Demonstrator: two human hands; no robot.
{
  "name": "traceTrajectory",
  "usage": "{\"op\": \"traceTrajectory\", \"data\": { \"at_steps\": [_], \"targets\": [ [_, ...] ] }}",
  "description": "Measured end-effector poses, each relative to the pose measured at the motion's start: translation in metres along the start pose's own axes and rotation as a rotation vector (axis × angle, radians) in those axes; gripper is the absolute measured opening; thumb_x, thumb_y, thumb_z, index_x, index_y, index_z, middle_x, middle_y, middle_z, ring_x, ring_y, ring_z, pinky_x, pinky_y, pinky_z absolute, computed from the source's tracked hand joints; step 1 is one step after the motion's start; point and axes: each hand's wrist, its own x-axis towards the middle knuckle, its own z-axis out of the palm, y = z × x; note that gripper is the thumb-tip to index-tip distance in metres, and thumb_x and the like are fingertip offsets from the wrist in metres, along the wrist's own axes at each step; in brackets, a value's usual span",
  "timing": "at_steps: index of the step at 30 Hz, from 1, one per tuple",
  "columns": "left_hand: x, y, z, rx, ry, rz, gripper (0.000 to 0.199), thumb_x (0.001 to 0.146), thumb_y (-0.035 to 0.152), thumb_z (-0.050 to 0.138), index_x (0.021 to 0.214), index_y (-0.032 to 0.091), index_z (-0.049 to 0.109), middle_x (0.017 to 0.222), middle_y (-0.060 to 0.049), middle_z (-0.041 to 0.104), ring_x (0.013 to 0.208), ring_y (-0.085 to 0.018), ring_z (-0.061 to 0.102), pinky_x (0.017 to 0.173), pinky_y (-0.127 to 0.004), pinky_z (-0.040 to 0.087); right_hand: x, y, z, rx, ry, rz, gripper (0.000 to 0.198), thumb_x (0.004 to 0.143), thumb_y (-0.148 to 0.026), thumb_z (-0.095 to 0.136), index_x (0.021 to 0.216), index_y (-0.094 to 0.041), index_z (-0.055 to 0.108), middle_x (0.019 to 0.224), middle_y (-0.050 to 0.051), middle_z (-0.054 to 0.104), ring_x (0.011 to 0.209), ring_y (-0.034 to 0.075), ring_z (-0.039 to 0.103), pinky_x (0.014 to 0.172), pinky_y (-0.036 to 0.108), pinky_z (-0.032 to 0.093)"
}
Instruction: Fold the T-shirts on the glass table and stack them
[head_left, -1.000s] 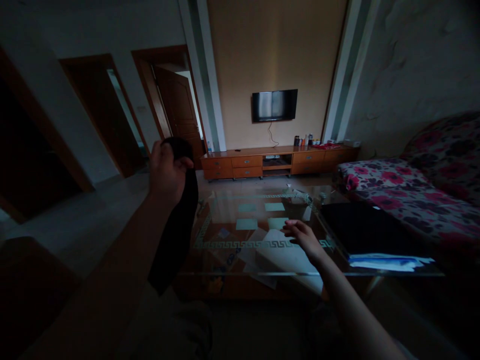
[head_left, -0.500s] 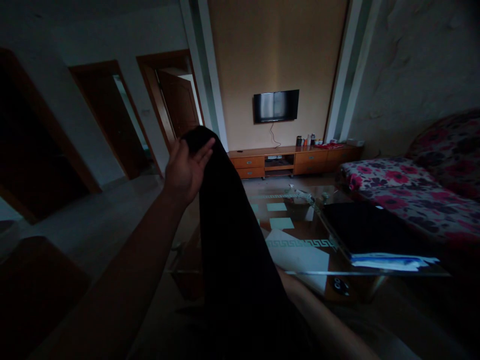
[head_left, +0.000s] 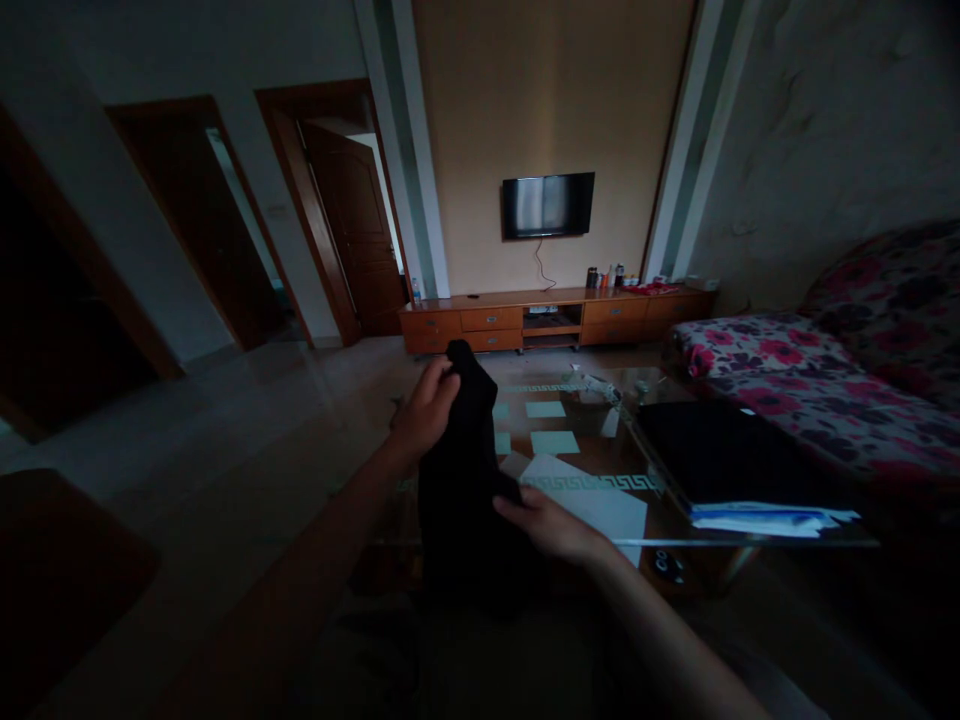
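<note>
A piece of black clothing (head_left: pixel 469 480), too dark to tell its kind, hangs in front of me between my two hands. My left hand (head_left: pixel 427 405) pinches its top end, thumb toward the cloth. Lower down, my right hand (head_left: pixel 547 522) grips the right side, where the fabric bunches at the thumb. Beneath and behind the clothing lies a glass coffee table (head_left: pixel 555 410) with a white sheet (head_left: pixel 600 500) on it. To the right of my hands, a flat black folded thing (head_left: pixel 727 455) rests on white and blue sheets or bags (head_left: pixel 772 520) at the table's edge.
A flowered sofa (head_left: pixel 795 365) stands on the right. Across the room, a wooden TV cabinet (head_left: pixel 491 318) carries bottles and small items below a wall-mounted television (head_left: pixel 547 205). Two doorways open on the left, one with a wooden door (head_left: pixel 352 220). A brown piece of furniture (head_left: pixel 67 560) stands at lower left.
My left hand has come down with the top of the black clothing, and its fingers have closed. My right hand has come into sight, gripping the cloth's side. The view has shifted slightly.
</note>
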Motion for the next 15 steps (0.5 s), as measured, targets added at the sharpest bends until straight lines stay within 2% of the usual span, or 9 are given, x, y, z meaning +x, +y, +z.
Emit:
{"op": "traceTrajectory", "data": {
  "at_steps": [3,4,5,6,7,9,11,13,15],
  "targets": [
    [-0.037,0.003,0.001,0.166,-0.499,-0.011,0.052,0.082,0.055,0.073,0.124,0.027,0.060,0.134,-0.007,0.062,0.125,-0.029,0.059,0.107,-0.044,0.046,0.000,-0.031,-0.007,0.455,0.198,-0.099,0.046,0.086,-0.060,0.070,0.116,-0.025,0.070,0.106,0.004,0.077,0.101,0.023,0.072,0.094,0.039,0.057],
    [-0.051,0.004,0.006,0.171,-0.630,-0.021,0.075,0.072,0.053,0.083,0.135,0.028,0.053,0.138,-0.009,0.060,0.124,-0.031,0.060,0.104,-0.044,0.048,0.000,-0.039,-0.008,0.550,0.234,-0.127,0.045,0.086,-0.058,0.072,0.116,-0.025,0.069,0.107,0.004,0.078,0.103,0.023,0.072,0.094,0.038,0.057],
    [-0.063,0.004,0.011,0.172,-0.645,-0.028,0.099,0.063,0.050,0.089,0.146,0.027,0.042,0.141,-0.013,0.057,0.124,-0.033,0.060,0.102,-0.045,0.050,-0.001,-0.044,-0.009,0.619,0.248,-0.143,0.044,0.086,-0.056,0.073,0.116,-0.024,0.069,0.108,0.005,0.078,0.105,0.023,0.072,0.094,0.038,0.057],
    [-0.073,0.003,0.018,0.168,-0.596,-0.025,0.112,0.060,0.046,0.091,0.152,0.025,0.031,0.143,-0.015,0.055,0.126,-0.033,0.058,0.102,-0.046,0.050,-0.002,-0.048,-0.009,0.663,0.253,-0.152,0.041,0.086,-0.055,0.073,0.114,-0.024,0.070,0.107,0.005,0.078,0.105,0.024,0.072,0.094,0.038,0.058],
    [-0.080,0.002,0.025,0.151,-0.564,-0.018,0.114,0.063,0.041,0.089,0.155,0.024,0.024,0.143,-0.016,0.054,0.126,-0.032,0.058,0.102,-0.046,0.050,-0.003,-0.050,-0.008,0.685,0.255,-0.160,0.038,0.086,-0.053,0.073,0.111,-0.025,0.070,0.106,0.004,0.078,0.105,0.024,0.073,0.094,0.038,0.058],
    [-0.083,-0.002,0.033,0.122,-0.505,0.008,0.094,0.076,0.029,0.078,0.153,0.024,0.024,0.137,-0.014,0.058,0.121,-0.027,0.061,0.101,-0.044,0.051,-0.008,-0.053,-0.010,0.672,0.239,-0.179,0.031,0.086,-0.048,0.076,0.106,-0.025,0.071,0.103,0.004,0.078,0.103,0.023,0.073,0.095,0.039,0.058],
    [-0.072,-0.007,0.029,0.165,-0.387,0.052,0.069,0.080,0.015,0.066,0.143,0.025,0.039,0.128,-0.009,0.063,0.116,-0.024,0.063,0.101,-0.042,0.051,-0.015,-0.059,-0.017,0.602,0.164,-0.197,0.028,0.084,-0.042,0.080,0.104,-0.025,0.071,0.108,0.004,0.078,0.104,0.023,0.073,0.097,0.042,0.057],
    [-0.052,-0.010,0.010,0.284,-0.094,0.116,0.056,0.076,0.008,0.062,0.128,0.025,0.051,0.122,-0.007,0.063,0.117,-0.025,0.061,0.104,-0.044,0.049,-0.026,-0.068,-0.030,0.504,0.074,-0.205,0.032,0.085,-0.039,0.079,0.113,-0.025,0.070,0.122,0.006,0.073,0.109,0.024,0.071,0.098,0.043,0.056],
    [-0.030,-0.012,-0.020,0.368,0.311,0.185,0.049,0.073,0.007,0.064,0.118,0.023,0.053,0.118,-0.007,0.060,0.118,-0.027,0.058,0.107,-0.048,0.046,-0.035,-0.078,-0.050,0.426,0.073,-0.221,0.037,0.089,-0.042,0.073,0.122,-0.025,0.067,0.133,0.009,0.068,0.112,0.024,0.070,0.097,0.041,0.056]
  ]
}}
